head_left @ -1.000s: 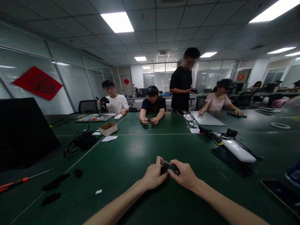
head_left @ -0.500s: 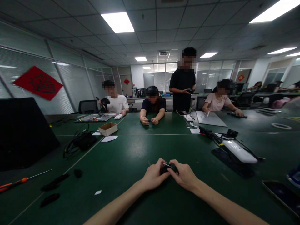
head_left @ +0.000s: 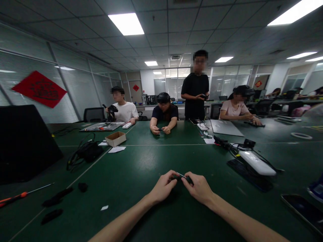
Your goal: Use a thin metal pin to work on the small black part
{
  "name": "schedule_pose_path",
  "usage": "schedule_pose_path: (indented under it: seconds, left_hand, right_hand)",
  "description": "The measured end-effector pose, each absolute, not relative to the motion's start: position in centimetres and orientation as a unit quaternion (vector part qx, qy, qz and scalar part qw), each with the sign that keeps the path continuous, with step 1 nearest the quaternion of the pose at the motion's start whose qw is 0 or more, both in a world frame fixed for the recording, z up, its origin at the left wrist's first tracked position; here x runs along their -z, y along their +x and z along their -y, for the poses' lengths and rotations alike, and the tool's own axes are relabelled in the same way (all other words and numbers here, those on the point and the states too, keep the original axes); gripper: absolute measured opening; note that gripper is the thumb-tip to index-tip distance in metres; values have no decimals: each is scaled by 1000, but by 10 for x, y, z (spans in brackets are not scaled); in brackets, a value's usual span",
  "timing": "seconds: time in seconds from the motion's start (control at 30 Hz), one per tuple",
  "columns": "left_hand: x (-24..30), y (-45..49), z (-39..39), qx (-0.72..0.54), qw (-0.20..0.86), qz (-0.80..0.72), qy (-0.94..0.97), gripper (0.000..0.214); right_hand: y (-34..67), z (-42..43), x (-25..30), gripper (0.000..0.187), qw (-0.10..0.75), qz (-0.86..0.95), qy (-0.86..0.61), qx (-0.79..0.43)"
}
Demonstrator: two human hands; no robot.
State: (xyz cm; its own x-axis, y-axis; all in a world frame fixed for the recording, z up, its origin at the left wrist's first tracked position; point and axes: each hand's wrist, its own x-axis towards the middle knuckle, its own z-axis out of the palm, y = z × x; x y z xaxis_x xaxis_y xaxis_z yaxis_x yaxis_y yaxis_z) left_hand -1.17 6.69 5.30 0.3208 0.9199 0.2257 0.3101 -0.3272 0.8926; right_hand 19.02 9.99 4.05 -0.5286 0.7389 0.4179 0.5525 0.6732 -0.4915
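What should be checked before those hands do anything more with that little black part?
1. Grip on both sides: ok. Left hand and right hand pinch the part at the fingertips.
2. Part resting on the table: cannot tell, the fingers hide its underside.
3. Thin pin seated in the part: cannot tell, too small.
4. Screwdriver close by: not ok, it lies far off to the left.
5. Phone away from the right forearm: ok, it lies apart, near the right edge.
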Motion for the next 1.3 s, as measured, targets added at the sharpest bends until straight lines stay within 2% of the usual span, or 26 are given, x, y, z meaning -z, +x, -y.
schedule_pose_path:
  seconds: [0.43, 1.3]
  left_hand:
    - [-50, -16, -72, -411, 396, -447, 689, 26]
    - [-46, -16, -74, -416, 422, -431, 681, 33]
  right_hand:
    - [189, -98, -42, 27, 268, 890, -340, -145]
    - [188, -103, -36, 25, 280, 887, -346, -123]
